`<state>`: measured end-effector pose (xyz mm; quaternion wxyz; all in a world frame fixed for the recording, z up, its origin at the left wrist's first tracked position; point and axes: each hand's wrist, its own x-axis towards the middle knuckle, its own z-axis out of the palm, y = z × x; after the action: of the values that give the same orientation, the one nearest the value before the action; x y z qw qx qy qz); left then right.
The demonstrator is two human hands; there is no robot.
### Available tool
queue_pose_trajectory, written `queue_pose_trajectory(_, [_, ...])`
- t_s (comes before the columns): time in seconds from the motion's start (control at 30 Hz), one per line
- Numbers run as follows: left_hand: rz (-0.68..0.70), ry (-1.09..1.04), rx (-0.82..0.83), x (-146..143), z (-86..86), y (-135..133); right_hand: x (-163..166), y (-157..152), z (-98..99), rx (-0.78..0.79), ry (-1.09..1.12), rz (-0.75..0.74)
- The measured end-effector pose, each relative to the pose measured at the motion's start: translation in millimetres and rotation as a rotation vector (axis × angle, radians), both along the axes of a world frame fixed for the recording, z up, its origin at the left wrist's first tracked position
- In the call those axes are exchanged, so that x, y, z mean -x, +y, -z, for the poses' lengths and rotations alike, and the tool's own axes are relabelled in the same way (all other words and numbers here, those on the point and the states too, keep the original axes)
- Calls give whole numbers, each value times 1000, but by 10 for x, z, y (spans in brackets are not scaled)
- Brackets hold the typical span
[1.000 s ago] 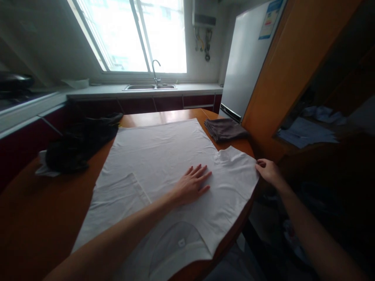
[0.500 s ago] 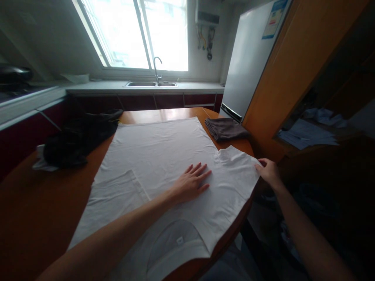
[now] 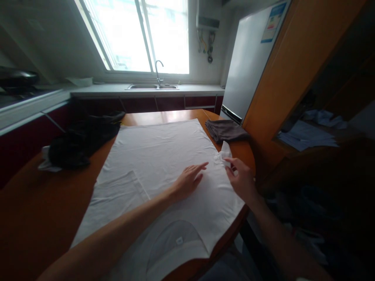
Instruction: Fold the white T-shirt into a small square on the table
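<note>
Kitchen light from the window (image 3: pixel 140 35) falls on an orange-brown table (image 3: pixel 38 218), where a white T-shirt (image 3: pixel 158 156) lies spread flat, its collar at the near edge and its hem toward the sink (image 3: pixel 152 86). Half a second ago the right sleeve (image 3: pixel 225 151) lay stretched out past the shirt's right side, with the right hand (image 3: pixel 241 180) at its outer edge; now that sleeve is lifted and drawn inward over the body, pinched between the right hand's fingertips. The left hand (image 3: pixel 189 180) has kept its place on the cloth just left of the sleeve, fingers loose and extended, pressing the fabric flat without gripping it. The sleeve fold appears to be under way on this side, while the left sleeve still lies flat. A folded brown cloth (image 3: pixel 225 130) sits just beyond the sleeve, and a dark heap of clothing (image 3: pixel 79 142) lies left of the shirt.
</note>
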<state>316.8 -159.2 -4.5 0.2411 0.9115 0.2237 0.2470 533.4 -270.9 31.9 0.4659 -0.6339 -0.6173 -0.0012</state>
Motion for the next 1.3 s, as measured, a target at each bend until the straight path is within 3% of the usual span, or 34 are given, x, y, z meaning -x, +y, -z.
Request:
queue_pose_trajectory(0.13, [-85, -33, 36, -23, -26, -4, 539, -52, 156, 128, 41, -171])
queue_pose_trajectory(0.27, [-75, 34, 32, -43, -3, 6, 705, -154, 202, 306, 46, -334])
queue_pose_trajectory(0.4, [-52, -55, 95, -50, 2, 21, 438, -86, 35, 375, 130, -392])
queue_pose_trajectory(0.53, [-63, -190, 224, -63, -25, -3, -98, 440, -100, 247, 149, -198])
queue_pose_trajectory(0.67, [-121, -212, 260, -74, -12, -9, -478, 1095, 76, 276, 203, -124])
queue_pose_trajectory(0.77, [-170, -121, 173, -57, 8, 6, -551, 1333, 350, 242, 149, -127])
queue_pose_trajectory(0.87, [-209, -29, 58, -29, 10, 9, -566, 1351, 575, 180, 59, -157])
queue_pose_trajectory(0.97, [-224, 1, 48, -20, 13, 8, -605, 1301, 659, 126, -32, -198])
queue_pose_trajectory(1.17, [-221, -152, 193, -49, 28, 65, -611, 1287, 651, 182, -120, -191])
queue_pose_trajectory(1.3, [-198, -11, 355, 12, -109, 85, -573, 1284, 668, 209, -163, -147])
